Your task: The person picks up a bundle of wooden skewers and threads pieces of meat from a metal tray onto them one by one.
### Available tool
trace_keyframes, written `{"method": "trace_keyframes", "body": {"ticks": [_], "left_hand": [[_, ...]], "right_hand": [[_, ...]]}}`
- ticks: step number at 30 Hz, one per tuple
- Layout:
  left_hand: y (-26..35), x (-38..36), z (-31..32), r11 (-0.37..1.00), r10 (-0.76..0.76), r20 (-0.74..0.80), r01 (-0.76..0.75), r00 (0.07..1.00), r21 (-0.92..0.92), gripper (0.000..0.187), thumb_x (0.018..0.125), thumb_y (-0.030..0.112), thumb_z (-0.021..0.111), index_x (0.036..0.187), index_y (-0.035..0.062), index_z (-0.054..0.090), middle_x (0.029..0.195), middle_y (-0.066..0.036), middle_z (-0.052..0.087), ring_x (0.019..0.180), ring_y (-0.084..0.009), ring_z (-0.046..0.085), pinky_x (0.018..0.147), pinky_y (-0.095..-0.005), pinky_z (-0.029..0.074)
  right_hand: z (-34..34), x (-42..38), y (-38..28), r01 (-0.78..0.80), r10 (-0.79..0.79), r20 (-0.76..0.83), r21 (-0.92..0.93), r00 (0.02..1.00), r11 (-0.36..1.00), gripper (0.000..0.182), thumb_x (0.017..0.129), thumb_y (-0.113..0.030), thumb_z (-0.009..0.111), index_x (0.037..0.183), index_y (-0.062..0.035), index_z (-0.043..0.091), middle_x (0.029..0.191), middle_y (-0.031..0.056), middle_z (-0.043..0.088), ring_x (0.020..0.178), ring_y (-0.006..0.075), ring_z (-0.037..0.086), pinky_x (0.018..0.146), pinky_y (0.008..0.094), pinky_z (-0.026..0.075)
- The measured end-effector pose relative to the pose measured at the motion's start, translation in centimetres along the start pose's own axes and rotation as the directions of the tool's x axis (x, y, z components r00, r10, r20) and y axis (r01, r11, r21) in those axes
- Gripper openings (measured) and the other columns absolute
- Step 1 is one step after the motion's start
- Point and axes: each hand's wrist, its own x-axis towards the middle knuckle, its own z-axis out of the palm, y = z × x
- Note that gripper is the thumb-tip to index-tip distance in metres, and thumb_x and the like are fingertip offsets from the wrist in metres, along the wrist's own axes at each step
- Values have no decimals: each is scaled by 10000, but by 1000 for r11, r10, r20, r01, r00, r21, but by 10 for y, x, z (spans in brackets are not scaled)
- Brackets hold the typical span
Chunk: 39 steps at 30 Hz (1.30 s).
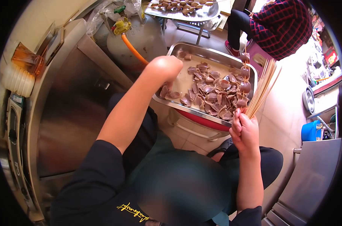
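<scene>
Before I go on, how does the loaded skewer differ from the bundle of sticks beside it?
The loaded skewer carries several dark pieces, while the bundle of sticks has none. The loaded skewer is a single stick; the bundle has many, fanning out at the far end. Both are thin, light brown sticks, at the right hand.
</scene>
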Motion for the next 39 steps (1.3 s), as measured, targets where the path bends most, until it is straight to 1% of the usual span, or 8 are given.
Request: {"method": "trace_keyframes", "body": {"ticks": [3,7,9,13,16,32,34,39], "left_hand": [[6,19,21,997,-61,148,68,987,-43,376,577,64,855,922,24,710,903,-156,710,869,-285,694,735,-397,554],[8,21,26,938,246,-199,-285,949,-197,327,703,95,764,1001,66,630,945,-137,669,910,-284,653,798,-411,519],[4,23,34,952,298,-475,-296,828,81,361,682,113,789,1003,75,628,938,-117,658,915,-289,639,794,-404,507],[16,4,18,920,341,-469,-391,814,-10,368,665,136,809,988,79,641,916,-93,647,908,-278,629,787,-388,502],[34,5,23,717,609,-252,-658,752,-230,253,678,163,801,868,84,653,893,-71,652,882,-266,637,747,-389,502],[10,19,17,882,292,-285,-372,913,-288,210,741,169,754,936,121,693,854,-44,663,797,-224,644,708,-356,518],[18,18,25,844,425,-532,-533,732,-59,210,754,167,749,955,144,698,944,-42,639,893,-236,635,758,-365,517],[60,11,33,611,709,-383,-787,592,-87,256,746,163,755,996,174,699,993,-52,614,993,-270,608,830,-388,502]], "right_hand": [[3,0,0,-3,3,1,0,1000,1000,119,934,-31,419,897,-55,530,574,6,437,403,73,334,319,217,239],[4,0,-1,7,-7,16,9,1000,1000,118,928,-26,420,891,-53,529,571,6,432,405,72,330,323,215,240],[5,1,-2,11,-11,9,3,1000,1000,120,921,-17,419,885,-49,529,568,6,429,405,71,324,322,216,239],[4,1,-3,22,-22,-1,-7,1000,1000,125,917,-10,413,879,-46,527,566,6,427,402,72,319,320,218,240],[4,1,-4,20,-20,-1,-5,1000,1000,130,914,-5,407,875,-46,524,565,6,426,399,73,314,318,220,240],[-2,1,-7,41,-42,8,8,999,999,138,915,1,397,887,-51,522,580,4,432,406,66,329,318,214,246],[-2,1,-8,45,-45,0,10,999,999,138,917,-2,397,889,-52,523,583,5,435,407,67,330,318,214,246],[-1,2,-9,43,-43,-7,28,999,999,133,934,-19,405,888,-53,525,585,4,436,405,67,329,320,213,247]]}}
